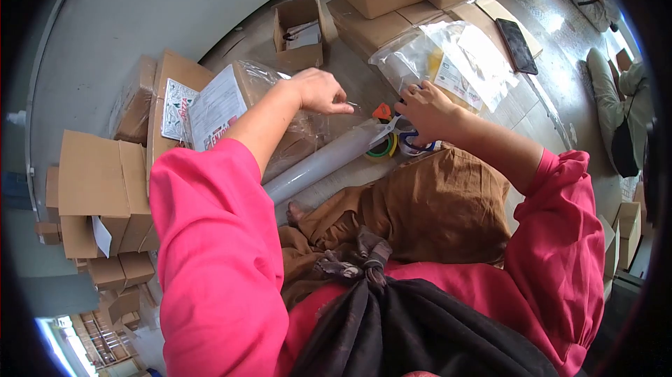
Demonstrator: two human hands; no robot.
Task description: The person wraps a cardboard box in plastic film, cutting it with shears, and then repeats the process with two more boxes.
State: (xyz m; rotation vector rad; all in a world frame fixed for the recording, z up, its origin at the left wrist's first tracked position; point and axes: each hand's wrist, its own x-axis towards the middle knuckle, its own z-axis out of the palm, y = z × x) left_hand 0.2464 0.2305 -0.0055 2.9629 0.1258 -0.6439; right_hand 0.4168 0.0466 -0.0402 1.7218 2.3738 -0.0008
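Blue-handled scissors (394,123) gripped in right hand (428,112), mid-frame, blades by upper end of plastic roll (322,167); contact unclear. Left hand (318,91) half-curled left of blades, thumb and forefinger near each other; hard to tell if pinching anything. Probably best to keep left fingertips clear of blades, plastic taut, strokes steady. Roll translucent, whitish, smooth, slightly glossy, slanting from frame centre toward lower left, beside wrapped carton (260,86).
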